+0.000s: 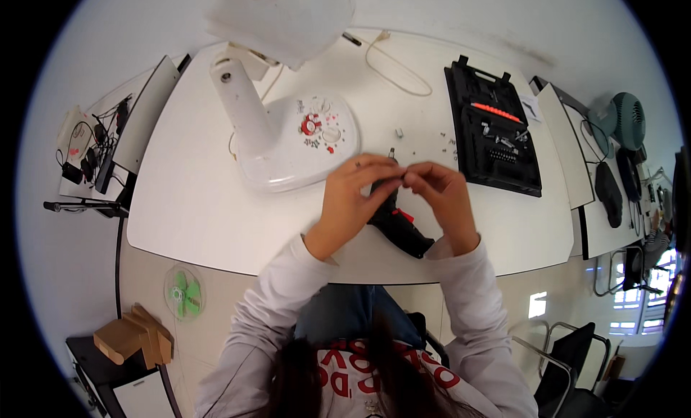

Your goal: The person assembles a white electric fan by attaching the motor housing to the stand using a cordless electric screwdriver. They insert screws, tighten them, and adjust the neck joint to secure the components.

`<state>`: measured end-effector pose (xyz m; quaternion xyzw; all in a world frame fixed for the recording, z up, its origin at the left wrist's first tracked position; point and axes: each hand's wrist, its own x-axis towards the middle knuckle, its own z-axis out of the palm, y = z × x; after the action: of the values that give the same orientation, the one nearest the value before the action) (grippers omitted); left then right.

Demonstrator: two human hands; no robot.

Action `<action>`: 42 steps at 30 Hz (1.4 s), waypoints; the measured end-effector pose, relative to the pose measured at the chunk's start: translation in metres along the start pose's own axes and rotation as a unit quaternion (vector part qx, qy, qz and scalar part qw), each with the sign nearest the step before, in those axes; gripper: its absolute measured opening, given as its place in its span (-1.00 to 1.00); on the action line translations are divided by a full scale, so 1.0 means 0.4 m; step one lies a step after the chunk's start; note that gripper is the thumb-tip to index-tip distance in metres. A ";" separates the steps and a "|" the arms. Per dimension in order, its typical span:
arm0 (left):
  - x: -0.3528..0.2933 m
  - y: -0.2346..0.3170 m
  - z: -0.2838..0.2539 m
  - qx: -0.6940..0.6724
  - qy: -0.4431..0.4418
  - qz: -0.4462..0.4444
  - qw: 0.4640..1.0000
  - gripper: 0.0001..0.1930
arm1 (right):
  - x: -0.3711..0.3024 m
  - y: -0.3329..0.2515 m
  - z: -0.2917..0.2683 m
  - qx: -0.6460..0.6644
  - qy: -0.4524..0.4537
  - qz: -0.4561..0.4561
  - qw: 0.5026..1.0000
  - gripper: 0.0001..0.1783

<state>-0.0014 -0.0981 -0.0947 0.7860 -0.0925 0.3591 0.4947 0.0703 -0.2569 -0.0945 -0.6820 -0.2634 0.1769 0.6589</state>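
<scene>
White plastic dominates the left half of the table (pixel 187 216): a fan base (pixel 295 141) with red control knobs is seen lying near the far left corner, its thick neck (pixel 241 94) angled up toward the far edge, where the blurred fan head (pixel 284 18) is cut off by the frame. A pale cord (pixel 396 69) is looped beside the far edge. Close to the near edge, at the middle, the left hand (pixel 353 198) is shown with its fingers curled around the top of a black electric screwdriver (pixel 396 220), which is laid on the tabletop with its grip pointing toward the near edge. The right hand (pixel 443 198) is met with the left at the fingertips, pinched on something too small to be identified. Small screws (pixel 446 148) are scattered just beyond the hands. A black open tool case (pixel 493 130), holding bits and an orange strip, is placed toward the right edge.
</scene>
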 end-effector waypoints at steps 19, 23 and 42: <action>0.312 -0.030 0.032 0.001 0.034 -0.049 0.998 -0.89 | 0.277 -0.094 -0.092 -0.188 -0.003 -0.169 0.967 -0.77; 0.305 0.031 0.019 -0.034 0.078 0.001 0.996 -0.85 | 0.240 -0.187 -0.101 -0.074 0.054 -0.248 0.964 -0.76; 0.286 0.098 0.014 0.007 0.002 0.066 0.998 -0.78 | 0.188 -0.246 -0.141 -0.196 -0.006 -0.331 0.923 -0.70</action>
<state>0.0645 -0.0983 0.0066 0.7810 -0.1405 0.3928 0.4647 0.1511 -0.2583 0.0149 -0.6704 -0.5075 -0.1026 0.5315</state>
